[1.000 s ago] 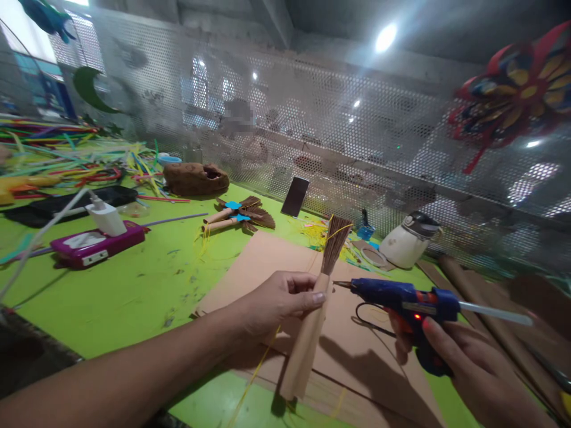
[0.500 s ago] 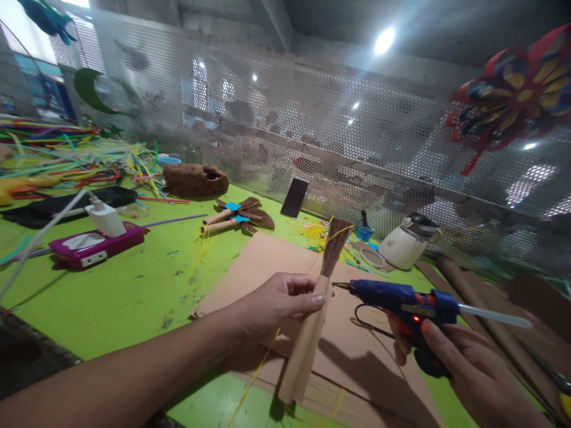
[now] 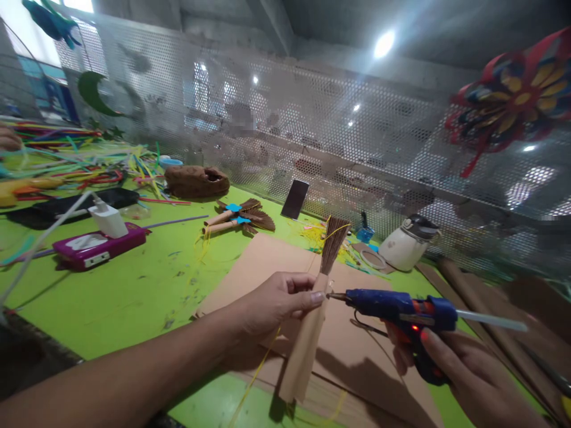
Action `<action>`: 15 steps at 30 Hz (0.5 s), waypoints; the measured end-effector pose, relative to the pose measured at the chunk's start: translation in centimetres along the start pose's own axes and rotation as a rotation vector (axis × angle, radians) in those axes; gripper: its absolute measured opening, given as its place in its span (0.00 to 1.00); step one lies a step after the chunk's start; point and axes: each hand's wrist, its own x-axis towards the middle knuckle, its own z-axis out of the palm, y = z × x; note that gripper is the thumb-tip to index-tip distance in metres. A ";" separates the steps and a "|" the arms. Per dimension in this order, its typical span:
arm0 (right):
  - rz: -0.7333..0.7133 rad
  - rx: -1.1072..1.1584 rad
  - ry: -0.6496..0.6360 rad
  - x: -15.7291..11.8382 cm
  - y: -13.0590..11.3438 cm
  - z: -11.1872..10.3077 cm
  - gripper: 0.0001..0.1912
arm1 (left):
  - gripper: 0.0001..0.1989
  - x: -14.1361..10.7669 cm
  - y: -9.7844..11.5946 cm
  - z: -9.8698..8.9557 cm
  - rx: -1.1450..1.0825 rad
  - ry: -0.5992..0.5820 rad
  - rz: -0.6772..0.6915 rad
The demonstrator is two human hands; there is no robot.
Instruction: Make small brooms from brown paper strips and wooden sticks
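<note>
A brown paper roll [image 3: 307,351] with a pleated, fan-like dark brown top [image 3: 333,244] is pinched between the thumb and fingers of my left hand [image 3: 289,297]. Yellow string crosses the pleats. My right hand [image 3: 468,362] grips a blue hot glue gun [image 3: 383,302] whose red light is on and whose clear glue stick [image 3: 493,321] juts from the back. Its metal nozzle meets or nearly meets the roll's right edge, just beside my left thumb. Beneath both hands lie brown paper sheets [image 3: 250,267].
Two finished-looking paper rolls with blue bands [image 3: 234,215] lie on the green table [image 3: 169,285]. A purple power strip [image 3: 100,246], a phone [image 3: 295,199] and a white jug [image 3: 408,245] stand around. Colourful strips [image 3: 66,148] pile up at left, near another person's hand [image 3: 9,138].
The glue gun has moved slightly left and down along the roll, its nozzle now beside my left thumb. My left hand has barely moved. The other person's hand shows more at the left edge.
</note>
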 end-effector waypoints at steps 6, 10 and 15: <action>-0.026 0.017 -0.013 0.4 1.0 -0.3 0.23 | 0.16 0.0 -0.1 0.0 -0.021 -0.015 -0.009; -0.062 0.022 0.012 0.6 1.3 -0.2 0.23 | 0.15 0.0 0.1 0.1 -0.025 -0.017 -0.027; -0.048 0.001 0.030 0.5 0.9 -0.1 0.22 | 0.16 -0.4 0.2 0.5 -0.057 0.007 -0.016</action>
